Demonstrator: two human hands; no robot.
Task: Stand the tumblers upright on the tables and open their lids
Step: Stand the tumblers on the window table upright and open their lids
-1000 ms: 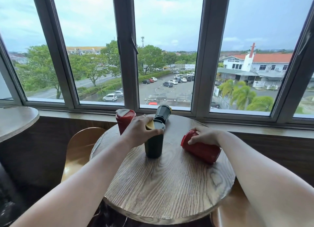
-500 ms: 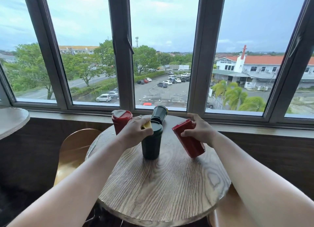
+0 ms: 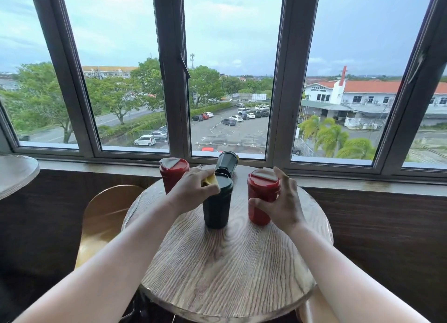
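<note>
Round wood-grain table (image 3: 229, 269) under the window; all relative to the dark green plastic tumbler (image 3: 217, 201) at its middle. Right of it, red plastic tumbler (image 3: 262, 198) upright, right hand (image 3: 281, 203) loosely cupped round it, looks mid-release. Left hand (image 3: 194, 189) pinching the green one's yellow flap (image 3: 210, 180), lid-opening step. Next: flip the right red lid. Behind: second red tumbler (image 3: 173, 174), tilted dark tumbler (image 3: 227, 163) crowding

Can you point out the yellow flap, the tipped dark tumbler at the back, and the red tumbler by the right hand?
Yellow flap (image 3: 211, 180): head view, its exposed corner.
Tipped dark tumbler (image 3: 226, 162): head view, its side.
Right red tumbler (image 3: 262, 189): head view, upper body below the lid.
</note>
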